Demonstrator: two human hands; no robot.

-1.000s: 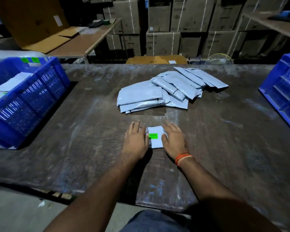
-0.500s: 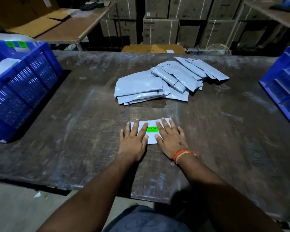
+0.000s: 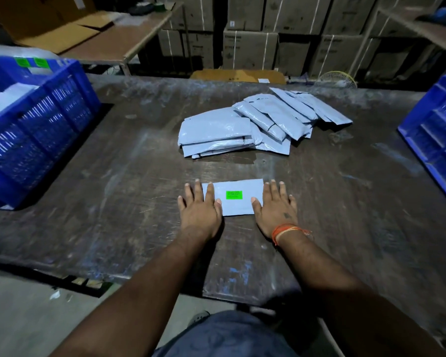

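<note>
A flat grey mailer packet (image 3: 238, 206) with a bright green label (image 3: 234, 195) lies on the dark wooden table (image 3: 113, 181) in front of me. My left hand (image 3: 200, 210) lies flat with straight fingers on the packet's left end. My right hand (image 3: 274, 208), with an orange thread at the wrist, presses flat on its right end. Further back sits a pile of several grey mailer packets (image 3: 258, 124).
A blue plastic crate (image 3: 36, 124) holding white packets stands at the table's left. Another blue crate (image 3: 438, 140) stands at the right edge. Behind the table are stacked cardboard boxes (image 3: 250, 47), a side table with flattened cardboard (image 3: 62, 29) and a small fan (image 3: 335, 79).
My hands have slid apart from the packet's middle to its two ends, uncovering the whole packet and its green label. The packet now lies spread flat and wider.
</note>
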